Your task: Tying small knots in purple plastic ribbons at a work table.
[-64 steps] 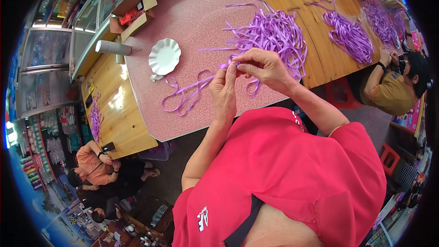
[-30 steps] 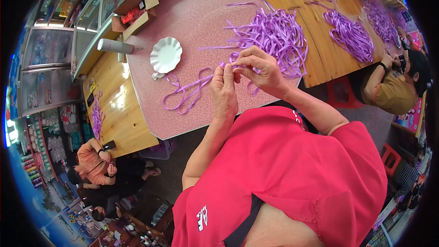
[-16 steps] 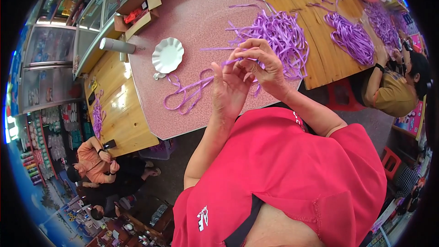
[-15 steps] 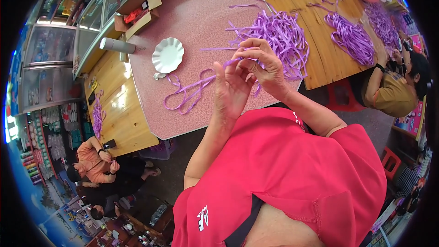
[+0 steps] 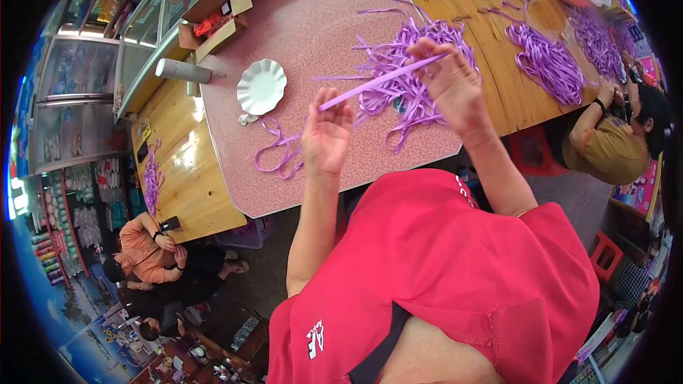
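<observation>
A purple ribbon (image 5: 380, 82) stretches taut and slanted between my two hands, above the pink speckled tabletop. My left hand (image 5: 328, 131) grips its lower end between thumb and fingers. At the upper right, my right hand (image 5: 452, 84) pinches the other end. Behind the right hand lies a big tangled heap of purple ribbon (image 5: 409, 46). Loose loops of ribbon (image 5: 269, 160) rest on the table to the left of my left hand. A white scalloped dish (image 5: 262, 87) sits farther left.
A grey bottle (image 5: 183, 71) lies by an open cardboard box (image 5: 217, 21) at the far left. Another purple bundle (image 5: 548, 64) rests on the wooden table (image 5: 491, 110) at right. A person in mustard (image 5: 605, 146) sits at right; one in orange (image 5: 146, 249) sits at left.
My hands, close together before, have moved apart, left hand leftward and right hand rightward. The ribbon between them is now pulled straight.
</observation>
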`<state>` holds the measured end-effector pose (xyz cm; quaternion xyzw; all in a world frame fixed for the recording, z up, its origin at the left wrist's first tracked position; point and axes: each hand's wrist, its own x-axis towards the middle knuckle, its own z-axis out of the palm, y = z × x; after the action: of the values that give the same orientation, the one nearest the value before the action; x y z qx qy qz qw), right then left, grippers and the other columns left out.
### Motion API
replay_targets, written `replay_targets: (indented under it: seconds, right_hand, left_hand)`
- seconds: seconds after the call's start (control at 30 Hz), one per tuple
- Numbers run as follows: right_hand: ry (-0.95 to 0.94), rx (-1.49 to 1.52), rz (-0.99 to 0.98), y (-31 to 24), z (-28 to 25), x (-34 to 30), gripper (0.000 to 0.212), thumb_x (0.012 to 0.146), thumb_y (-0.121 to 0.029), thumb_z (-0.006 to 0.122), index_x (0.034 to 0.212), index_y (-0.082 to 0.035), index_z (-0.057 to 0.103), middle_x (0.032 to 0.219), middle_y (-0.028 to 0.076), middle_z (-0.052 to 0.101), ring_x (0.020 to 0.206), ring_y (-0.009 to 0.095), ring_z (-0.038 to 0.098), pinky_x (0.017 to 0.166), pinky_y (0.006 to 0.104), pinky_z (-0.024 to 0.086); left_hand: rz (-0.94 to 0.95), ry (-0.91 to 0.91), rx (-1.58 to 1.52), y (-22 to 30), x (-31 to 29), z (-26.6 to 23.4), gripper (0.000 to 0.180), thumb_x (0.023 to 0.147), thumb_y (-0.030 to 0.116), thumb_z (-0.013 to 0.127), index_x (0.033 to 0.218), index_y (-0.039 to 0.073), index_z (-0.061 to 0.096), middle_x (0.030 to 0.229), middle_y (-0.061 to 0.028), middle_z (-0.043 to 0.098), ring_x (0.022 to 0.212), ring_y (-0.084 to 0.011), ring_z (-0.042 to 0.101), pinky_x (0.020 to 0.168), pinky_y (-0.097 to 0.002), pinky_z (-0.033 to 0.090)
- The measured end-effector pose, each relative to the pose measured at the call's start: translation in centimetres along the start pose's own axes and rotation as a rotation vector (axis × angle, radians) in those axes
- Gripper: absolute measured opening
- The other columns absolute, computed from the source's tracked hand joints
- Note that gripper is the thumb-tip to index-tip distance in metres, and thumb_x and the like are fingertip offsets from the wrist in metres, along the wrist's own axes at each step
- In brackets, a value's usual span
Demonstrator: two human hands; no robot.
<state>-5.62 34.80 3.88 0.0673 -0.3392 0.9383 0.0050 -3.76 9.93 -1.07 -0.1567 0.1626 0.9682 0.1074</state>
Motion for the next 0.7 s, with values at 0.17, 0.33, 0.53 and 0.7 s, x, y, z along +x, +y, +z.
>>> replay_targets:
  seconds: [0.17, 0.33, 0.53, 0.7]
  right_hand:
    - [0.179, 0.436, -0.084, -4.9, -9.2, 2.0, 0.017, 0.099, -0.008, 0.046, 0.109, 0.0, 0.057, 0.119, 0.013, 0.059, 0.112, 0.027, 0.058, 0.112, 0.0504, 0.034]
    - [0.177, 0.505, -0.057, -6.6, -16.9, 1.8, 0.015, 0.098, -0.005, 0.049, 0.109, 0.001, 0.056, 0.102, 0.01, 0.059, 0.092, 0.021, 0.058, 0.101, 0.0432, 0.042]
    - [0.382, 0.095, -0.094, -6.4, -17.2, 1.0, 0.019, 0.097, -0.006, 0.054, 0.113, 0.002, 0.059, 0.094, 0.006, 0.06, 0.07, 0.01, 0.049, 0.066, 0.0249, 0.044]
    - [0.225, -0.711, 0.12, -4.8, -5.2, 0.8, 0.026, 0.095, -0.008, 0.057, 0.12, -0.001, 0.062, 0.087, 0.0, 0.063, 0.065, 0.002, 0.045, 0.06, 0.0186, 0.039]
  left_hand:
    - [0.191, 0.192, 0.082, 6.5, 0.9, -8.1, 0.032, 0.1, 0.024, 0.047, 0.12, 0.003, 0.06, 0.123, -0.0109, 0.062, 0.113, -0.0248, 0.057, 0.097, -0.0432, 0.047]
    - [0.297, 0.419, 0.117, 11.8, -0.1, -14.1, 0.03, 0.1, 0.023, 0.046, 0.116, 0.001, 0.06, 0.118, -0.0118, 0.064, 0.112, -0.0285, 0.059, 0.096, -0.0439, 0.048]
    - [0.364, 0.288, 0.364, 9.9, -0.3, -9.8, 0.031, 0.1, 0.018, 0.05, 0.122, -0.003, 0.057, 0.113, -0.0136, 0.065, 0.108, -0.0262, 0.061, 0.097, -0.0398, 0.048]
    - [0.307, 0.077, 0.826, 4.0, -1.3, 0.0, 0.03, 0.1, 0.021, 0.052, 0.121, 0.001, 0.06, 0.091, -0.0069, 0.065, 0.081, -0.0136, 0.061, 0.075, -0.0272, 0.051]
